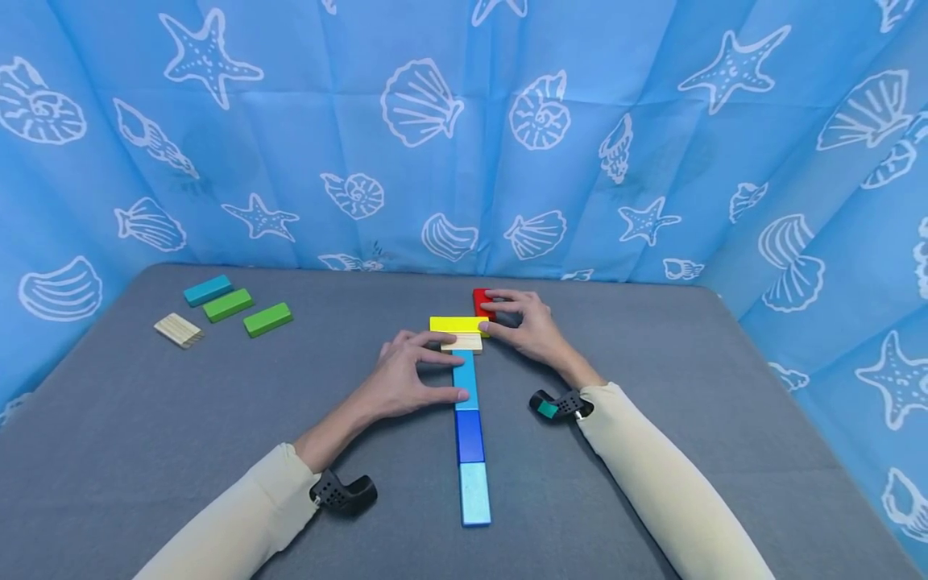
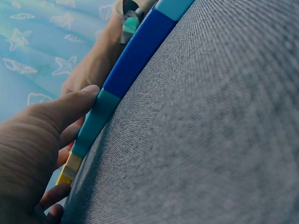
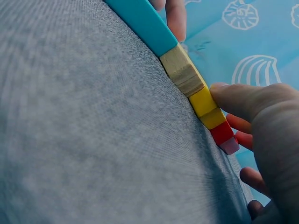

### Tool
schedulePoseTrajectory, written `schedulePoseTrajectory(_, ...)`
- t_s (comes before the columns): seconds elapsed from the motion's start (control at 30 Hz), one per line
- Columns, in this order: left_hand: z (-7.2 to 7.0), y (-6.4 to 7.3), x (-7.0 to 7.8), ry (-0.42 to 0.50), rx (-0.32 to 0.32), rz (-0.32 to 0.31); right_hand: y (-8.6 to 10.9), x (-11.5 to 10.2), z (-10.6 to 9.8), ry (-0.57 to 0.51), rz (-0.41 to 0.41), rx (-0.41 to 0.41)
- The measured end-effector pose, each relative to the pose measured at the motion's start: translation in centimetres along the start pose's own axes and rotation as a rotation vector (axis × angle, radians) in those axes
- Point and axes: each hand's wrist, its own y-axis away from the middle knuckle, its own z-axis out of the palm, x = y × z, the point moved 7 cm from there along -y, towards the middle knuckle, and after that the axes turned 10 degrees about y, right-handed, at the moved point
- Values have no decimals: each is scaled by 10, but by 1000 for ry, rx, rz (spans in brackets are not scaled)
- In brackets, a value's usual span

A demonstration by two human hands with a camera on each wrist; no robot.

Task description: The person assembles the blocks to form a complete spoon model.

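Wooden blocks lie in a line running away from me. Nearest is a light blue block (image 1: pixel 475 494), then a dark blue block (image 1: pixel 470 437) and another light blue block (image 1: pixel 467 379). A plain wood block (image 1: pixel 461 343) and a yellow block (image 1: pixel 457 324) cross its far end, with a red block (image 1: pixel 481 302) beyond, right of centre. My left hand (image 1: pixel 402 374) has its thumb and fingers extended, touching the farther light blue block and the plain wood one. My right hand (image 1: pixel 532 326) rests its thumb on the yellow block and stretched fingers on the red one.
At the back left of the grey table (image 1: pixel 181 435) lie a teal block (image 1: pixel 208 291), green blocks (image 1: pixel 229 305) and plain wood blocks (image 1: pixel 178 329). A blue curtain (image 1: pixel 304 137) printed with shells hangs behind the table's far edge.
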Motion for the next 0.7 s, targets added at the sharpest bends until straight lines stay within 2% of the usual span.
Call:
schedulePoseTrajectory(0.3,-2,1,2,8,-14,-6,0,0,1,-8,13,-4)
schedulePoseTrajectory(0.43,-9,0,5,25,7,6,0,0,1,-14,6,-2)
schedulePoseTrajectory(0.57,-27,-1,7,12,66,13,-1,0,1,-17,5,1)
schedulePoseTrajectory(0.7,-57,-1,-2,-12,152,16,0,0,1,-23,9,2)
